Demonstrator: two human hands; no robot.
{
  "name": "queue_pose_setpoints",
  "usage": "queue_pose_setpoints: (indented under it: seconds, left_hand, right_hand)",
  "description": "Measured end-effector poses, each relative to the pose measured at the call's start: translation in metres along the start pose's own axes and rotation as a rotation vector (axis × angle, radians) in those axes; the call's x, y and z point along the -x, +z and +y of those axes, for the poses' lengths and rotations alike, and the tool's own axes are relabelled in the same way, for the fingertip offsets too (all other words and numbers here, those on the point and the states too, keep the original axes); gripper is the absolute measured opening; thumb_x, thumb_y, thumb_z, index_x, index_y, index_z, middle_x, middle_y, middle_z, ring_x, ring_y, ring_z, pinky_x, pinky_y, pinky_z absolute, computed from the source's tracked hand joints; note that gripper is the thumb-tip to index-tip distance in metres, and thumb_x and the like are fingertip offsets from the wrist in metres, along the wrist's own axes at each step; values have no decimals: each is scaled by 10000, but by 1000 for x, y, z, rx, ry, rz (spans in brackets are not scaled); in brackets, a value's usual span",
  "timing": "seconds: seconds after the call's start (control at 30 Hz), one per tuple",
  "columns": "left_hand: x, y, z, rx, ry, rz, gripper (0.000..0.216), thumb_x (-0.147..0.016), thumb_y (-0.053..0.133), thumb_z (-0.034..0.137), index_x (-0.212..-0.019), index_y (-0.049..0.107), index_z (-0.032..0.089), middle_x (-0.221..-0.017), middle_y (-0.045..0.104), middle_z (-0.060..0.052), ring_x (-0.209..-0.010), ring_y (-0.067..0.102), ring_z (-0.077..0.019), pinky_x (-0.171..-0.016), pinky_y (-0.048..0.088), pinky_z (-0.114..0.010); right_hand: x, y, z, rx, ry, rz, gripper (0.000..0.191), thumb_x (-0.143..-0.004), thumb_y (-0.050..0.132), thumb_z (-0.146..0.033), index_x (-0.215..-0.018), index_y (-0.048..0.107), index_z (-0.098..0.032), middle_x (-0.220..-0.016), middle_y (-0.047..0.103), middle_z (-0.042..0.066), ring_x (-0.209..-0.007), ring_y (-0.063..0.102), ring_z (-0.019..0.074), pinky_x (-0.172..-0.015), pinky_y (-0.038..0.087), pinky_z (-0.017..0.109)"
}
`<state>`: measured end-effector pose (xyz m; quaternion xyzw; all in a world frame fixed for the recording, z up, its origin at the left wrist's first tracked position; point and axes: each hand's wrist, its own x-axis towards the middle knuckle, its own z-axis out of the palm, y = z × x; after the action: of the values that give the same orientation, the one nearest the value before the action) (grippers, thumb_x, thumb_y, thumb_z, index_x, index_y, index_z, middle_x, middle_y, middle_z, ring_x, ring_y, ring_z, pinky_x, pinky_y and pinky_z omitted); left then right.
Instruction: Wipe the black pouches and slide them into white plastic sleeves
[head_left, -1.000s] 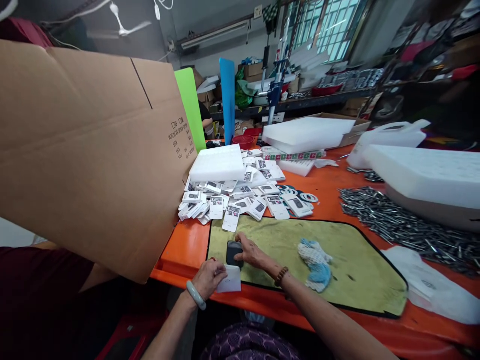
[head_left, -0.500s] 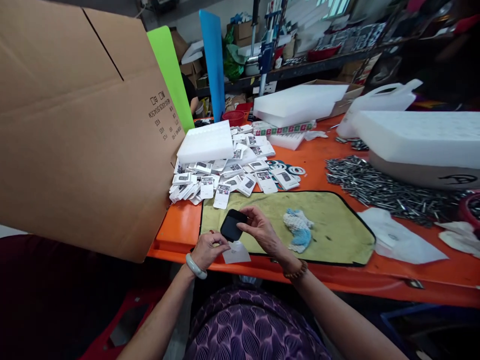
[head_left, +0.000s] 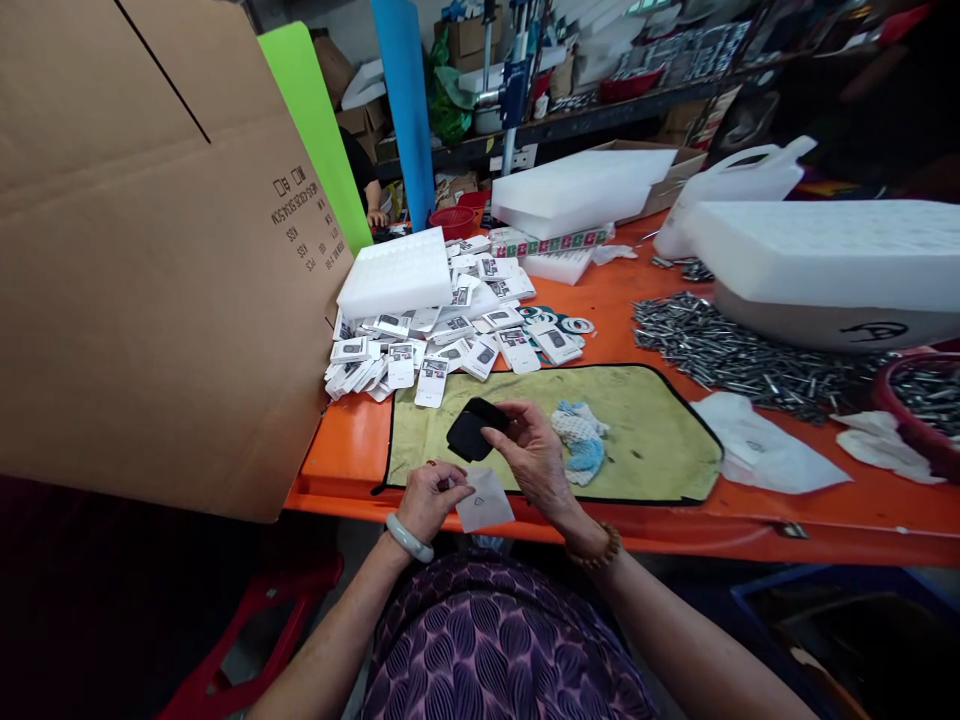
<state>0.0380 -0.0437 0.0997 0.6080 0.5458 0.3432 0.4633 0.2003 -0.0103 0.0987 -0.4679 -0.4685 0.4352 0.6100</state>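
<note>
Black case (head_left: 471, 430) lifted off the yellow-green mat (head_left: 652, 440) since one second ago; right hand (head_left: 532, 455) grips its right edge. Left hand (head_left: 431, 497) pinches a white bag (head_left: 487, 503). Case sits just beyond bag, ahead-right of left hand; long axis unclear.

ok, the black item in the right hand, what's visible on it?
The black item is flat, roughly square, round-cornered and dull, plastic- or rubber-like. It looks like two overlapping layers, though dark tones hide how they join. The right hand pinches its right side, thumb on the near face, holding it tilted over the olive mat. Of the two hands, only that one touches it; the left hand is apart.
</note>
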Motion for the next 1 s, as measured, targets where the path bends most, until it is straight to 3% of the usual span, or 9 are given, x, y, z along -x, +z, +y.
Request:
queue_pose_setpoints:
  seconds: [0.17,0.37,0.43,0.6,0.77,0.9,1.0]
  left_hand:
    - [1,-4,4,7,-3,28,158,-661,724,322,-621,681,175,-616,611,-21,-595,504,-138,-575,383,-253]
    - [4,1,9,101,-94,-45,206,-618,741,339,-581,640,163,-561,578,6,-553,488,-117,-558,375,-242]
    - [6,5,9,140,-121,-31,218,-603,748,347,-589,636,160,-554,567,15,-542,471,-110,-548,363,-239]
    - [9,11,10,242,-79,78,215,-615,742,338,-587,628,158,-577,525,27,-536,416,-89,-531,326,-228]
    - [10,9,12,258,12,161,173,-650,730,277,-580,622,161,-606,493,29,-573,411,-89,-555,323,-223]
    - [10,9,9,319,13,218,184,-660,734,294,-601,621,162,-640,499,24,-618,440,-97,-600,348,-223]
    - [11,11,6,346,22,214,200,-659,748,310,-613,621,163,-653,496,26,-628,444,-97,-612,355,-224]
  right_hand:
    - [5,-10,8,-104,143,-143,367,-655,768,-374,-936,575,-239,-875,643,12,-778,596,175,-717,507,327]
    - [-3,-31,7,-44,239,-561,336,-682,762,-363,-944,610,-217,-846,636,4,-731,578,149,-672,480,292]
    - [-5,-34,5,-30,249,-633,338,-691,759,-356,-955,605,-212,-865,644,9,-733,580,146,-674,477,288]
    - [4,-32,5,-26,222,-606,336,-723,739,-378,-988,601,-224,-884,635,15,-756,583,151,-681,480,289]
    - [25,-31,10,-66,193,-440,440,-718,740,-428,-1078,555,-253,-982,601,29,-762,574,141,-712,491,300]
    - [34,-33,9,7,161,-416,293,-716,738,-440,-831,588,-216,-897,595,31,-863,570,180,-820,471,330]
    - [36,-33,6,23,174,-416,326,-716,727,-478,-687,558,-201,-920,585,41,-919,548,195,-840,454,323]
